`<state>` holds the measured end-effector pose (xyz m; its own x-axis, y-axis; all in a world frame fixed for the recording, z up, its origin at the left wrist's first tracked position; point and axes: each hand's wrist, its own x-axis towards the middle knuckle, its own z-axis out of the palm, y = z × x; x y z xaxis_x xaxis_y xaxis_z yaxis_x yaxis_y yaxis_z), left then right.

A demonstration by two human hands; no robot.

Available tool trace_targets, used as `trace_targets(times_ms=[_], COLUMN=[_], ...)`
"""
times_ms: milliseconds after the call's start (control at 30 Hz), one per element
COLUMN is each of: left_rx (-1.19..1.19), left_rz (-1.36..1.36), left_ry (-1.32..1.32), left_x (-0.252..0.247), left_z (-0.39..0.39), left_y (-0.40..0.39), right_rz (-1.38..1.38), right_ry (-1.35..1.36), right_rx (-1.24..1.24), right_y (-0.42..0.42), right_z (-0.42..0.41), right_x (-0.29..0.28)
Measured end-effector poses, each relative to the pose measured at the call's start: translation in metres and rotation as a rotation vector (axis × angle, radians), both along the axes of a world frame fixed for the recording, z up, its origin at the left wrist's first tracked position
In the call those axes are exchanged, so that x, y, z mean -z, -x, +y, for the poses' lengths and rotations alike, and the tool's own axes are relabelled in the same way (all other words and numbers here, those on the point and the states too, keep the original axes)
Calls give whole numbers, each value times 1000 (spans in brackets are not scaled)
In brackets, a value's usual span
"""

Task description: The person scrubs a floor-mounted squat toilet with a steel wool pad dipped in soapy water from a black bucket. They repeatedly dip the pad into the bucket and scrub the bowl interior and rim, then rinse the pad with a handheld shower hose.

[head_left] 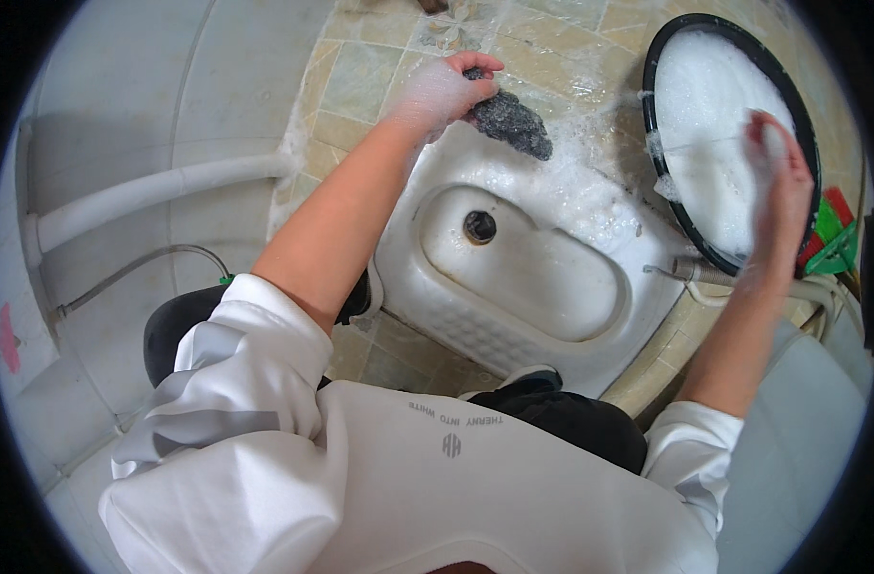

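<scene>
My left hand (pixel 447 90), wet with suds, grips a soaked dark grey cloth (pixel 512 125) at its upper end. The cloth hangs over the back rim of a white ceramic squat toilet (pixel 437 301), where foam lies spread. On the right, a black basin (pixel 650 107) is filled with white foam (pixel 709 136). Over the basin's right side is my right hand (pixel 785 161), blurred, its fingers curved and apart. White shows between those fingers, and I see no object in them. The toilet's dark drain hole (pixel 480 227) lies below my left hand.
A white pipe (pixel 164 190) and a thin braided hose (pixel 142 273) run along the left wall. Right of the basin are green and red cleaning brushes (pixel 831 229). A corrugated hose (pixel 709 273) lies below it. The tiled floor (pixel 573 57) is wet and soapy.
</scene>
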<state>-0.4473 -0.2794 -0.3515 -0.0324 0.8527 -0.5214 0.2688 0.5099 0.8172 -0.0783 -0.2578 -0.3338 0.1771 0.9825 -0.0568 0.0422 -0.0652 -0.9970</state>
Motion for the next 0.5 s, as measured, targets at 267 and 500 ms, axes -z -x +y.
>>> trace_targets(times_ms=[267,500], left_rx=[102,33], left_rz=[-1,-36], left_ry=[21,-64], left_x=[5,4], left_z=[5,8], left_y=[-25,-6], right_rz=[-641,582], right_ry=[541,531], right_rx=[1,-361], right_y=[-209,39], right_z=[46,-34], right_x=[208,51])
